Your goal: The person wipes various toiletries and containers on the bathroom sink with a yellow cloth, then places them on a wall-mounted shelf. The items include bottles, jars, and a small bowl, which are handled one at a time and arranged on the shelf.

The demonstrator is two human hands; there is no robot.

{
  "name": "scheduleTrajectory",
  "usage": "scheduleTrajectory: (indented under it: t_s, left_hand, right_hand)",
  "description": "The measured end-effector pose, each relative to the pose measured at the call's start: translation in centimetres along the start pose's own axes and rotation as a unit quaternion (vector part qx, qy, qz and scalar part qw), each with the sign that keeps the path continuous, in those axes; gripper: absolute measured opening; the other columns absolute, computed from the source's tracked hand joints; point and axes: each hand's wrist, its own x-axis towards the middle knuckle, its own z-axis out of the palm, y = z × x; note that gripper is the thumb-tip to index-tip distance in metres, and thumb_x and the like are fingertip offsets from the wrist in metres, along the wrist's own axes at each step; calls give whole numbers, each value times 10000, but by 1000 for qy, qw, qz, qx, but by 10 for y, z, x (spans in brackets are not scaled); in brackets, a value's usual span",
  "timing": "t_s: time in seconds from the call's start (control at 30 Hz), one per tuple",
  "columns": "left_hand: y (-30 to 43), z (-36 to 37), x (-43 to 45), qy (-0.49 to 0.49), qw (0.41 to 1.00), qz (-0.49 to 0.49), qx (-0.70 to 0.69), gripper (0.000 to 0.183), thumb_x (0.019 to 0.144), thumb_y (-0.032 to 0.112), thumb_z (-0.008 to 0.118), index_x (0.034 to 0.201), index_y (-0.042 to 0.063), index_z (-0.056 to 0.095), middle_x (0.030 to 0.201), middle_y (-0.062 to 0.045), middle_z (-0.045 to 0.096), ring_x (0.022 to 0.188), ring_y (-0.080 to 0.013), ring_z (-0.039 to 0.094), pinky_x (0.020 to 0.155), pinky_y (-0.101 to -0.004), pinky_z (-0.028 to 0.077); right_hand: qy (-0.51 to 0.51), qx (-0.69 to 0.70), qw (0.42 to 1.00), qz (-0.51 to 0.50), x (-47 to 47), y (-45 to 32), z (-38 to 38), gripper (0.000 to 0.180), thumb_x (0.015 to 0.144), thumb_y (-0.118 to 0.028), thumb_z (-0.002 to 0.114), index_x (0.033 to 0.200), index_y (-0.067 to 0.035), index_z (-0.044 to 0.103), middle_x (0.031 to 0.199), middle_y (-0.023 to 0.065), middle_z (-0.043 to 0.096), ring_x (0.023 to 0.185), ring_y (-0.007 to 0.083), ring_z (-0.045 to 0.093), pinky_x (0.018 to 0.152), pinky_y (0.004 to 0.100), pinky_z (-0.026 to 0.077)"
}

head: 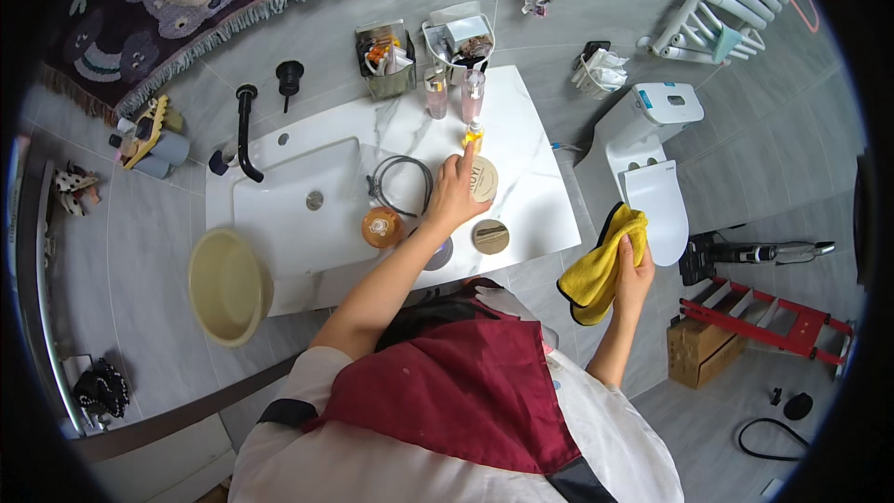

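My left hand (454, 188) reaches over the white marble-patterned countertop (538, 216). Its thumb and fingers span the edge of a round cream-coloured container (483, 179) that bears writing. Just beyond the fingertips stands a small bottle of yellow liquid (473, 131). Two pinkish clear bottles, a left one (436, 94) and a right one (472, 96), are behind it. In my right hand (633, 272), a folded yellow cloth with black edging (594, 283) hangs beside the counter. Near my left forearm lie a coiled dark cable (427, 185), an orange round jar (382, 227) and a mirror-like disc (491, 237).
A white sink (293, 230) with a black wall faucet (244, 133) is at left, a beige basin (230, 286) at its front corner. Organiser bins (387, 77) line the wall. A toilet (653, 188), a red stepladder (768, 321) and a cardboard box (688, 356) stand at right.
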Motion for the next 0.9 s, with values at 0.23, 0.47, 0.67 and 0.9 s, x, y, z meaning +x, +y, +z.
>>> scheduleTrajectory:
  t_s: [0.23,0.47,0.67,0.9]
  left_hand:
    - [0,3,-5,-3,1000,-16,12,1107,572,345,797,1395,65,112,1245,-241,326,1135,-405,384,970,-418,349]
    - [-34,-53,-72,112,991,-45,-62,735,749,262,679,1321,-9,305,1315,-222,353,1222,-352,346,996,-389,321]
    - [-41,-67,-148,39,999,-3,36,805,686,298,720,1313,-9,319,1289,-180,395,1250,-325,318,1000,-384,325]
    - [-24,-50,-141,5,993,-36,112,930,582,347,775,1302,-20,315,1209,-170,443,1266,-312,281,996,-390,329]
  right_hand:
    - [-10,21,999,43,-3,6,7,279,889,-164,552,1091,28,561,923,18,586,809,73,528,718,210,436]
    - [-6,40,999,22,10,8,9,260,891,-178,550,1055,23,565,893,13,578,789,66,505,708,206,424]
    - [-28,76,996,36,19,8,23,255,886,-171,558,1049,24,573,888,14,578,776,67,506,696,203,423]
    - [-77,77,994,18,14,-8,43,274,882,-190,566,1057,21,572,888,15,585,767,70,522,687,202,429]
